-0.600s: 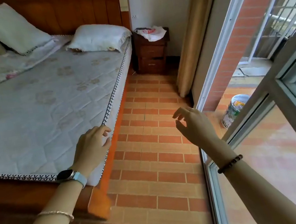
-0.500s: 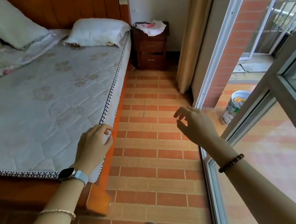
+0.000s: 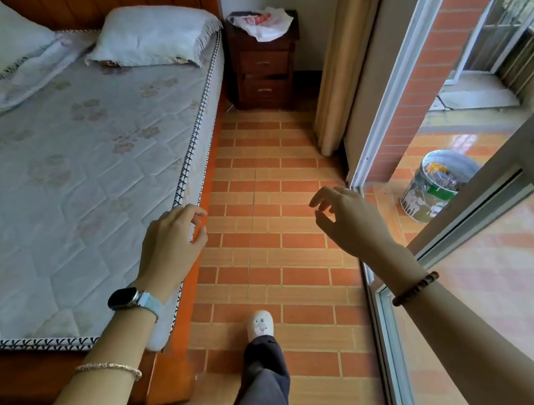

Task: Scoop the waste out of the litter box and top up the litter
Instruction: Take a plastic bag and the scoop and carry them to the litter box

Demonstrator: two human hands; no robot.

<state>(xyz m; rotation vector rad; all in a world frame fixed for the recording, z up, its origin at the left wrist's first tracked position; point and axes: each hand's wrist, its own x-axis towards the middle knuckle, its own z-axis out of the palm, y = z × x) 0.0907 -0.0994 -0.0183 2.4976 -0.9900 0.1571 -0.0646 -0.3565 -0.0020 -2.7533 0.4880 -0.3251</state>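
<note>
Moved further along beside the bed (image 3: 62, 163); planted a slippered foot (image 3: 259, 324) on the tiles just off its corner, out of sight half a second ago; carrying left hand (image 3: 171, 244) and right hand (image 3: 348, 221) raised as before, fingers loosely curled, holding nothing; no litter box anywhere in view; probably walking towards it, scooping not yet begun.
</note>
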